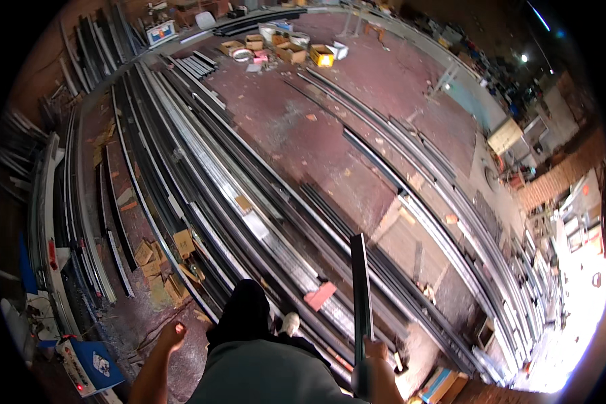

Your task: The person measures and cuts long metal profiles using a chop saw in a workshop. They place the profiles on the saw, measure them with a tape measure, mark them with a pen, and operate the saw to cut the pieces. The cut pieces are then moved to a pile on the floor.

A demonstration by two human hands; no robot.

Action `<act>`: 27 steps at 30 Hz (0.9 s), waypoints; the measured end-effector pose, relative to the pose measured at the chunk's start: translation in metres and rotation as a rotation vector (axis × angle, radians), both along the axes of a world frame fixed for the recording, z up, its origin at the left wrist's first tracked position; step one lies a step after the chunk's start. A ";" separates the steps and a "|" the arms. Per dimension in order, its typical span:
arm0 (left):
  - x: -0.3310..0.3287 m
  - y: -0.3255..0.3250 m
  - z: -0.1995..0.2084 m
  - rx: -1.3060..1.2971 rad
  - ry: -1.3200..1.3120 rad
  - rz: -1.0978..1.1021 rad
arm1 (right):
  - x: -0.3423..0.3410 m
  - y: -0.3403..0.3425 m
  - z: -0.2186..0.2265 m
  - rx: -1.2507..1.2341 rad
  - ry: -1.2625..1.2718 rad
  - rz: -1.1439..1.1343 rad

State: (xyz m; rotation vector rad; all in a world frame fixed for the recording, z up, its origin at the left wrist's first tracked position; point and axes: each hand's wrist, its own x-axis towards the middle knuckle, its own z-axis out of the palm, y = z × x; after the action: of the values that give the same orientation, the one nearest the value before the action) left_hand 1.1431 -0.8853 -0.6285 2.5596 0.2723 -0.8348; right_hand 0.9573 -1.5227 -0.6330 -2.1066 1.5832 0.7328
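My right hand point(376, 351) is wrapped round a long dark metal profile point(361, 286). The bar stands out ahead of me, and its lower part runs back along my right forearm. At my left side, my left hand point(173, 334) hangs with its fingers curled in and nothing visible in them. Beneath me, long bundles of metal profiles point(229, 188) lie side by side on the floor. One of my feet, in a white shoe point(290, 324), is among them, near a reddish piece point(320, 296) resting on the bars.
Cardboard pieces point(184, 244) lie left of my legs. A blue box-shaped device point(91, 367) stands at the lower left. More long profiles point(444, 178) run along the right. Open boxes point(291, 52) and a yellow crate point(321, 56) sit at the back.
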 end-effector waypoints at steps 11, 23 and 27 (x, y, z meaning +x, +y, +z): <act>0.173 -0.052 -0.150 -0.134 0.276 -0.121 | 0.252 -0.058 -0.082 -0.214 -0.178 0.119; 0.695 -0.121 0.047 -0.328 -0.296 0.082 | 0.583 -0.081 -0.007 -0.185 -0.265 0.391; 0.787 -0.168 0.101 -0.377 -0.314 0.033 | 0.656 -0.087 -0.017 -0.281 -0.510 0.389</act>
State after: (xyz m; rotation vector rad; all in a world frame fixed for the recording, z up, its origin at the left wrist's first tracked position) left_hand 1.9300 -1.0532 -0.5274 2.2765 0.0519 -0.4131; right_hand 1.6129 -1.6094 -0.6505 -2.5746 1.0596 0.0521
